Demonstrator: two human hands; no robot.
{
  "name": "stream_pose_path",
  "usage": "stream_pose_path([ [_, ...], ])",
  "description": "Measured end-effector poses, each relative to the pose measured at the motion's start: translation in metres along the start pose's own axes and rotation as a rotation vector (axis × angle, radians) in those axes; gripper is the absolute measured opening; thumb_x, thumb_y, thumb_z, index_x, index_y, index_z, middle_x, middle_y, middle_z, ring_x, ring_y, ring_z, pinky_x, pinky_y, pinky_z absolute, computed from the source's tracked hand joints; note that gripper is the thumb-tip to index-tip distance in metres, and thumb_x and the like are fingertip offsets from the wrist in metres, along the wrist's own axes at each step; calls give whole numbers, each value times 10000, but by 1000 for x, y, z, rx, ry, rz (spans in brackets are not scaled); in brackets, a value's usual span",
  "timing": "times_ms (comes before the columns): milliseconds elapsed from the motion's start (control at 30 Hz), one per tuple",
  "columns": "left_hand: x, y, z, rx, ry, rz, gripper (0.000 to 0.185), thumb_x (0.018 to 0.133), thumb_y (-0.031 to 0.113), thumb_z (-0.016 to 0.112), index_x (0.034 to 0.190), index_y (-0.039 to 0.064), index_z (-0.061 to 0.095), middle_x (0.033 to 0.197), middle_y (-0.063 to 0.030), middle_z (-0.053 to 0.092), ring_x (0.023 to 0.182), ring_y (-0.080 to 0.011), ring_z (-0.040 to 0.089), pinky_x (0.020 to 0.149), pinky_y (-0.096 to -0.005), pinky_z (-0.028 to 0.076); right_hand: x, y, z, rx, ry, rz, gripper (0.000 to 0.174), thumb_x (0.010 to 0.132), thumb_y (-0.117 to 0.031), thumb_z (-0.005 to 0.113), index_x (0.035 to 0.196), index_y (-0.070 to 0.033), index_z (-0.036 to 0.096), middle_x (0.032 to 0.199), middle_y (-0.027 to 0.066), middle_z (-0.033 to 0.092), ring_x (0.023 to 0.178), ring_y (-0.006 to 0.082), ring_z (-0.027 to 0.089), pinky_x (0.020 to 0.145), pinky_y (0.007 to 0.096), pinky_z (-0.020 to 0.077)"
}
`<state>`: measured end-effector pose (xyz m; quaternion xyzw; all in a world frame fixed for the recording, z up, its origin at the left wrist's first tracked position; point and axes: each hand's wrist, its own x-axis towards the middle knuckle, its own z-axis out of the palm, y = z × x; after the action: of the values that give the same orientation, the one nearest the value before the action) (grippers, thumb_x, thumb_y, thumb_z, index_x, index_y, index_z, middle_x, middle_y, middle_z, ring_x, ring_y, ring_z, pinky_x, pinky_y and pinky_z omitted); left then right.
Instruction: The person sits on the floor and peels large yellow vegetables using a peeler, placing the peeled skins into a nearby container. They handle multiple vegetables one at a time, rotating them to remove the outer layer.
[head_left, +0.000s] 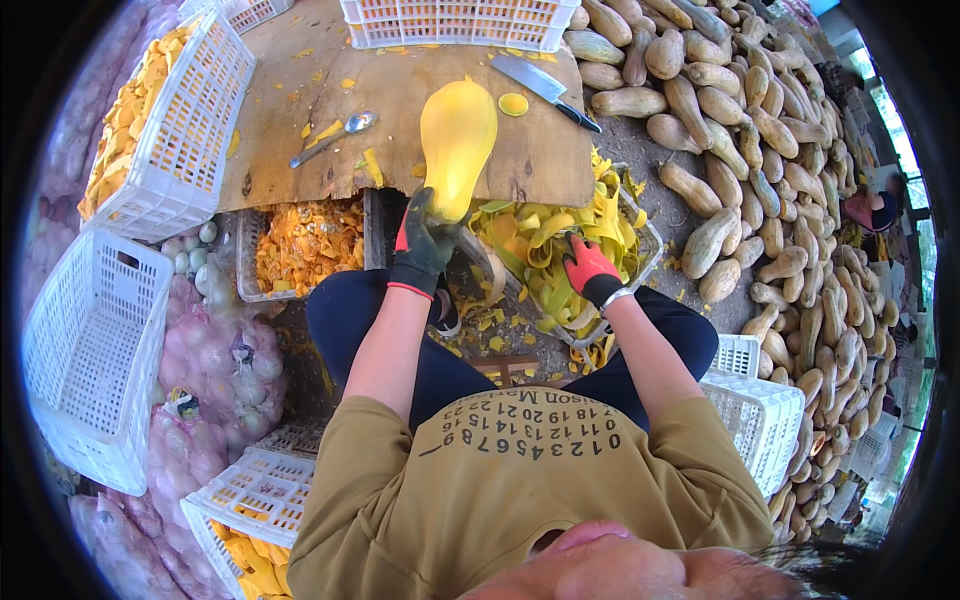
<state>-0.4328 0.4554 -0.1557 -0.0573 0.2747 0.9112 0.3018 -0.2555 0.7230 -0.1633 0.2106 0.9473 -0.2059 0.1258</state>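
My left hand (424, 244), in a dark glove with red trim, grips the narrow end of a peeled yellow squash (459, 135). The squash's broad end points away from me over a worn wooden board (285, 75). Over a crate of squash peelings (540, 247) is my right hand (591, 266), in a red and black glove. Its fingers are bent among the peel strips, and whether they hold anything is hidden. On the board lie a metal spoon (334, 138), a round cut slice of squash (513, 104) and a cleaver (534, 81) with a black handle.
Beneath the board's left side is a crate of orange squash pulp (311, 244). White plastic crates stand at left, one with squash pieces (135, 112), another bare inside (97, 352). Mesh bags of onions (217, 352) lie nearby. Unpeeled squashes (720, 97) are heaped along the right.
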Motion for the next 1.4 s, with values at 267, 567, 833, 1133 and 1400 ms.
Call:
stream_pose_path([
  [267, -11, 9, -6, -223, 320, 134, 522, 863, 443, 654, 1273, 135, 553, 1190, -97, 615, 1034, -296, 612, 746, -437, 574, 1, -60, -72, 649, -18, -121, 503, 927, -245, 590, 1376, -47, 479, 1229, 226, 624, 1145, 363, 599, 970, 387, 460],
  [567, -2, -4, -9, -140, 347, 165, 580, 840, 473, 686, 1308, 162, 543, 1246, -70, 585, 1113, -278, 565, 907, -454, 516, 127, -178, -101, 557, 164, -462, 458, 932, -311, 559, 1302, -40, 544, 1175, 252, 638, 1103, 405, 597, 947, 429, 470],
  [833, 4, -18, -19, -93, 378, 197, 559, 875, 566, 611, 1306, 217, 542, 1227, -19, 612, 1083, -211, 586, 861, -416, 489, 130, -227, -75, 325, 131, -379, 549, 935, -285, 540, 1394, -15, 405, 1143, 339, 593, 1071, 484, 564, 932, 512, 459],
  [1133, 2, -22, -14, -69, 402, 176, 525, 902, 503, 626, 1264, 128, 560, 1174, -46, 624, 1021, -211, 603, 827, -423, 504, -56, -166, 16, 385, -177, -290, 588, 918, -183, 577, 1401, 77, 366, 1317, 345, 471, 1199, 479, 499, 1023, 458, 425],
  [1400, -9, -15, -6, -79, 384, 119, 524, 891, 520, 624, 1280, 178, 548, 1195, -25, 609, 1063, -222, 578, 805, -441, 502, 39, -125, -83, 528, 190, -293, 442, 948, -238, 581, 1336, -41, 507, 1223, 249, 595, 1140, 392, 576, 975, 413, 455],
])
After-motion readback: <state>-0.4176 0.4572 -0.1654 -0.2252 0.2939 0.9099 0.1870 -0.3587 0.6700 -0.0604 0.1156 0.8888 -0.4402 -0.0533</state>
